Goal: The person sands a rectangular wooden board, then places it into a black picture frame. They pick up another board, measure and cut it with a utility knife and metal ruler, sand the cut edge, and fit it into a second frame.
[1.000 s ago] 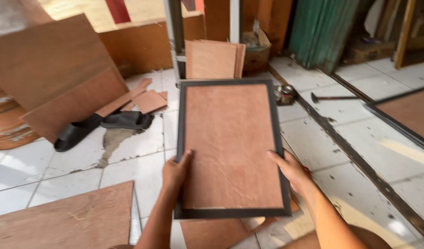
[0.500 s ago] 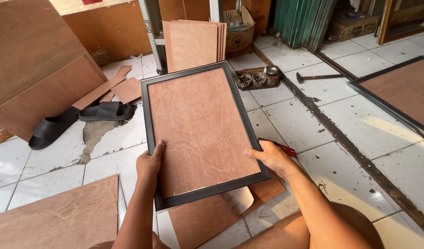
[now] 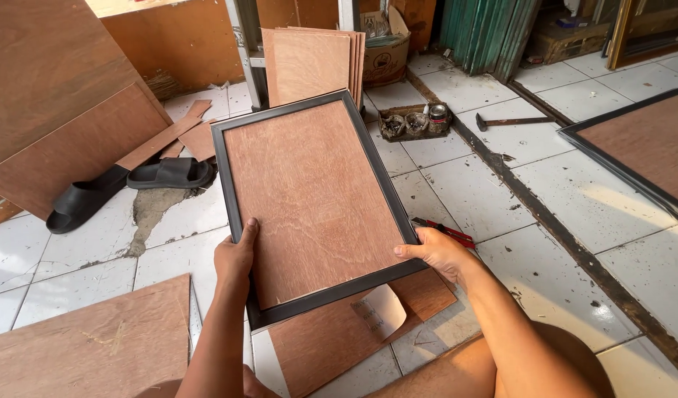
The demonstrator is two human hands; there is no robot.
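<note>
two hands, left hand and right hand, on one black-framed plywood panel

The left hand and right hand are bare, with no rings or gloves. Both arms have no sleeves. A bare knee shows at the bottom.

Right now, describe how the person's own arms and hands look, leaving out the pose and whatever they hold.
Both arms are bare to the bottom edge of the view: no sleeves, gloves, watch or wristband. The left hand and right hand show no rings on the visible fingers, and the nails look short. No markings or bandages are visible on either forearm.
</note>
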